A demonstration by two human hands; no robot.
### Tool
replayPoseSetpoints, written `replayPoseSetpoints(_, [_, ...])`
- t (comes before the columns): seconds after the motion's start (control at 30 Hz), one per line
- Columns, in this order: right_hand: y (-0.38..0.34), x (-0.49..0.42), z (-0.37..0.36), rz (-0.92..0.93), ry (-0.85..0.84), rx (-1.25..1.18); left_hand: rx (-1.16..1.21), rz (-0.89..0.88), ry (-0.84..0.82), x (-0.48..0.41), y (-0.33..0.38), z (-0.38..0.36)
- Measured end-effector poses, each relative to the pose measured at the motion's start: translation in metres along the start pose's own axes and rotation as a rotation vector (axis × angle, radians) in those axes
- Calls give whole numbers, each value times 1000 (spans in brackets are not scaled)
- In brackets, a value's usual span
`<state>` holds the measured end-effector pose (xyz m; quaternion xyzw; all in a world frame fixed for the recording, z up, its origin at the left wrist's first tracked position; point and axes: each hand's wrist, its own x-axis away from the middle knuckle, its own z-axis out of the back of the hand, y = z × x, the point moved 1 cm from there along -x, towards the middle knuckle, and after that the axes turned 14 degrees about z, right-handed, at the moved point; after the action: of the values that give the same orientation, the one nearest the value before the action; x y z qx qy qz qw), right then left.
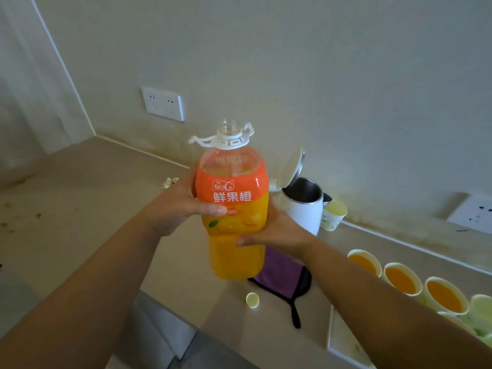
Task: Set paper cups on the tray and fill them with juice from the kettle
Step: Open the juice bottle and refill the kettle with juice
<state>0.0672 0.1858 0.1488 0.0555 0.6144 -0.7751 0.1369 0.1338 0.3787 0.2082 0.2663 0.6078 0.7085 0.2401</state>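
Both hands hold a large orange juice bottle [234, 209] upright above the counter, its cap off and its white carry handle around the neck. My left hand [183, 206] grips its left side at the label. My right hand [274, 233] wraps the lower right side. Behind the bottle stands a white kettle [303, 209] with its lid flipped open. At the right, several paper cups [402, 279] filled with juice stand in a row by a white tray [335, 339], partly hidden by my right forearm.
A paper cup [332, 215] with pale contents stands right of the kettle. The bottle cap [252, 300] lies on the counter beside a purple cloth [279, 275] with a black strap. Wall sockets [162, 103] sit on the back wall. Crumpled scraps [169, 182] lie near the wall.
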Motion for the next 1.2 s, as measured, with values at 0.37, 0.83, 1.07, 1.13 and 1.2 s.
replayPoseSetpoints(0.37, [-67, 28, 88, 60, 297, 315, 196, -176, 125, -46, 56, -51])
replayPoseSetpoints(0.83, [-67, 89, 191, -205, 279, 707, -216, -363, 316, -90, 44, -139])
replayPoseSetpoints(1.07, [-53, 86, 214, -338, 184, 934, -307, -289, 223, -86, 21, -202])
replayPoseSetpoints(1.13, [-49, 84, 218, -376, 125, 1012, -292, -212, 185, -87, 14, -215])
replayPoseSetpoints(1.2, [-45, 81, 221, -418, 60, 1087, -275, -117, 164, -91, 9, -224])
